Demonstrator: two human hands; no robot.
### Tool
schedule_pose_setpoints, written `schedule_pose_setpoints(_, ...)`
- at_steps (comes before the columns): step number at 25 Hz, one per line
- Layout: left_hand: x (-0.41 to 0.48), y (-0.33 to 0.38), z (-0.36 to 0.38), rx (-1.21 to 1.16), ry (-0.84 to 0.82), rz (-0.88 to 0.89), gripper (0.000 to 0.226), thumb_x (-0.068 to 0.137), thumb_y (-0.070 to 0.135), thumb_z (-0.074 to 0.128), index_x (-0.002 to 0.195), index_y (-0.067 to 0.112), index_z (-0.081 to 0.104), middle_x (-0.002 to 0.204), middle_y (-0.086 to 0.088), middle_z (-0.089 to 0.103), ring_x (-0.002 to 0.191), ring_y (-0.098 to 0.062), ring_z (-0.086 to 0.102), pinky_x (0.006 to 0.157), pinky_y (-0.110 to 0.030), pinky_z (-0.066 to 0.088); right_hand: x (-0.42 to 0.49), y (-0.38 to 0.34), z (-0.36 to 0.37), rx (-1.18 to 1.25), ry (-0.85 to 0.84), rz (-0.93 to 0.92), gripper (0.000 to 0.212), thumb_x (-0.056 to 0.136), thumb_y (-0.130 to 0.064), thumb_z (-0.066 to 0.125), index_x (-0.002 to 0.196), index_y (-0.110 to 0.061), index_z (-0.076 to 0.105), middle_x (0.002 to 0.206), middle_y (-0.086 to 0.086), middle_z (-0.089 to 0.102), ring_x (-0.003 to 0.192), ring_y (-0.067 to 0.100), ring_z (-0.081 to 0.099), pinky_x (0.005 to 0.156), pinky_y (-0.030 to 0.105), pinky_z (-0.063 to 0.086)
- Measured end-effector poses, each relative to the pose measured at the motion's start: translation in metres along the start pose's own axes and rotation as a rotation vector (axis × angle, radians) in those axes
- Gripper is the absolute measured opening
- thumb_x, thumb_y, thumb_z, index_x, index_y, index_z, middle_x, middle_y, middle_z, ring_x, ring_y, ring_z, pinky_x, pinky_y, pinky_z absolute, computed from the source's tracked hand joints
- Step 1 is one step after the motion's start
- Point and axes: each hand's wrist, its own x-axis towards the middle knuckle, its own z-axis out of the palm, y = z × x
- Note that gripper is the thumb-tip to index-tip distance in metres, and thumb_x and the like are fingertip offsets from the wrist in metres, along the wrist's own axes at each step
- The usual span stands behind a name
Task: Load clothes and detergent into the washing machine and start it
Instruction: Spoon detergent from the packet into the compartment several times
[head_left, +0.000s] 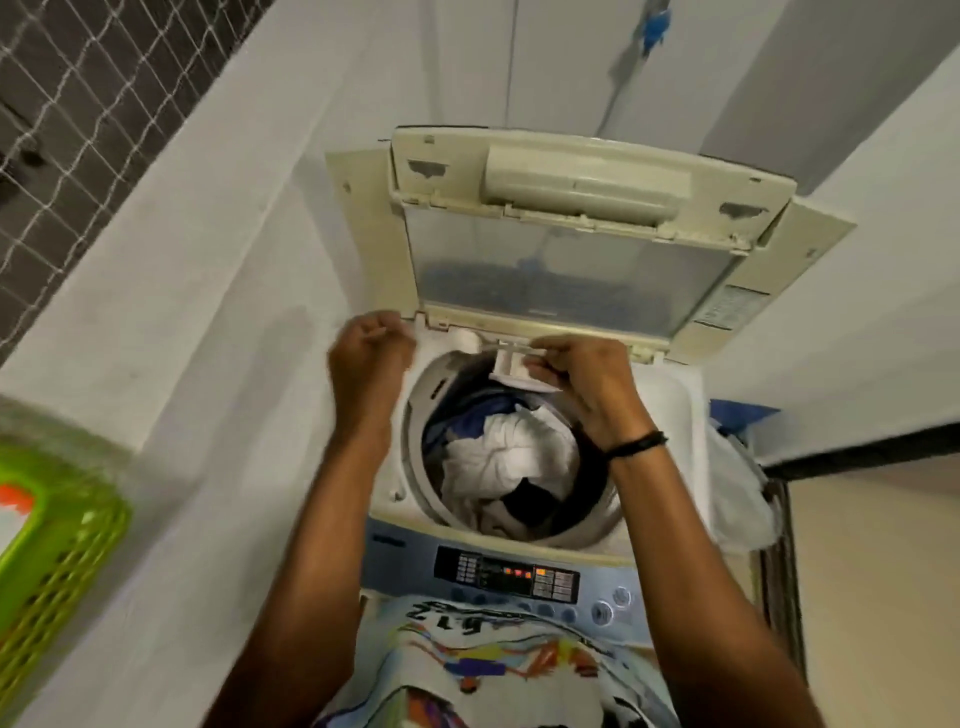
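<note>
The washing machine (511, 467) stood lid-up against the wall, its drum full of white and dark clothes (511, 460). At the rear rim the right hand (587, 384) pinched what looked like a small white detergent drawer (517, 370), while the left hand (370, 358) gripped the rim's back-left corner, fingers curled.

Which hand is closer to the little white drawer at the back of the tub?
Right. The right hand touches the white drawer; the left hand is off beside the tub's left rim.
</note>
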Motion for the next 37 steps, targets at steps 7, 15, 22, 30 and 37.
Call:
schedule_pose_setpoints(7,0.036,-0.1,0.081,-0.42,-0.227,-0.863,0.047,0.097,0.032,0.056,0.133,0.003,0.05,0.127,-0.021,0.057,0.117,-0.032,0.058,0.091,-0.036,0.051,0.061,0.067,-0.069,-0.182,0.495,-0.083,0.021,0.079,0.001,0.061,0.089,-0.004,0.078,0.082,0.01,0.076,0.073,0.016,0.073,0.076,0.024,0.059)
schedule_pose_setpoints(15,0.037,-0.114,0.107,-0.504,-0.21,-0.942,0.055,0.1,0.039,0.048,0.136,-0.003,0.044,0.142,-0.024,0.046,0.134,-0.036,0.046,0.113,-0.042,0.038,0.072,0.109,-0.048,-0.733,0.432,-0.403,0.041,0.08,0.009,0.055,0.11,-0.012,0.075,0.111,0.007,0.074,0.1,0.021,0.069,0.094,0.033,0.054)
schedule_pose_setpoints(22,0.039,-0.119,0.107,-0.507,-0.214,-0.934,0.055,0.099,0.041,0.049,0.133,-0.003,0.047,0.133,-0.024,0.053,0.126,-0.035,0.053,0.11,-0.042,0.041,0.072,0.116,-0.047,-0.875,0.464,-0.63,0.049,0.068,0.02,0.06,0.109,-0.003,0.074,0.108,0.013,0.074,0.103,0.029,0.068,0.097,0.031,0.049)
schedule_pose_setpoints(30,0.033,-0.104,0.103,-0.496,-0.216,-0.892,0.047,0.098,0.042,0.051,0.116,-0.001,0.055,0.138,-0.024,0.052,0.125,-0.035,0.054,0.1,-0.039,0.048,0.067,0.086,-0.045,-0.41,0.53,-0.346,0.03,0.079,0.004,0.058,0.091,-0.014,0.079,0.091,0.006,0.078,0.084,0.019,0.072,0.081,0.02,0.052)
schedule_pose_setpoints(37,0.016,-0.025,0.055,-0.537,-0.132,-0.495,0.052,0.097,0.04,0.054,0.133,0.003,0.053,0.131,-0.022,0.06,0.118,-0.031,0.06,0.103,-0.037,0.048,0.037,0.036,-0.024,0.39,0.141,0.057,0.022,0.083,0.015,0.053,0.098,0.011,0.068,0.098,0.021,0.073,0.088,0.03,0.074,0.08,0.029,0.061)
